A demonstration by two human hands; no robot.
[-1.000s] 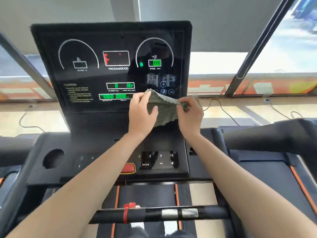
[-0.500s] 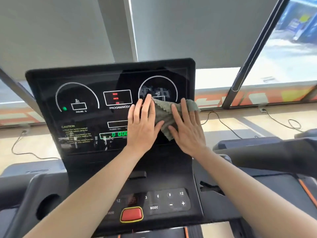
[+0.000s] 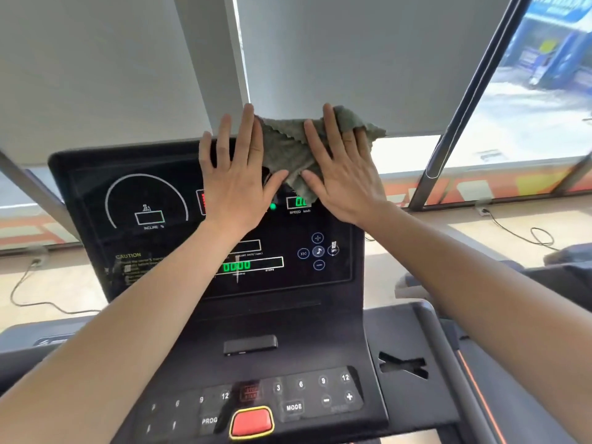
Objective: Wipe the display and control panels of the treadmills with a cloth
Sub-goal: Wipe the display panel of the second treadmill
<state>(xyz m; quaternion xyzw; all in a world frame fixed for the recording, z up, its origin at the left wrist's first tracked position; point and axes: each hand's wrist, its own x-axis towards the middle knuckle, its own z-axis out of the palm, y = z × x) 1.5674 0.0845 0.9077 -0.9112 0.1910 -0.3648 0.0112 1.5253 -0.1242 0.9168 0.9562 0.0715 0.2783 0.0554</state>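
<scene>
The left hand (image 3: 235,181) and right hand (image 3: 344,177) press the cloth (image 3: 285,149) with straight, spread fingers against the top edge of the display (image 3: 153,193), where its overhanging corner could slip behind if pushed higher

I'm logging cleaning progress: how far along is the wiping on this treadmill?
Nothing shows as finished. Now the left hand and right hand press the cloth flat at the display's top edge. The rest of the display and the button panel below remain.
</scene>
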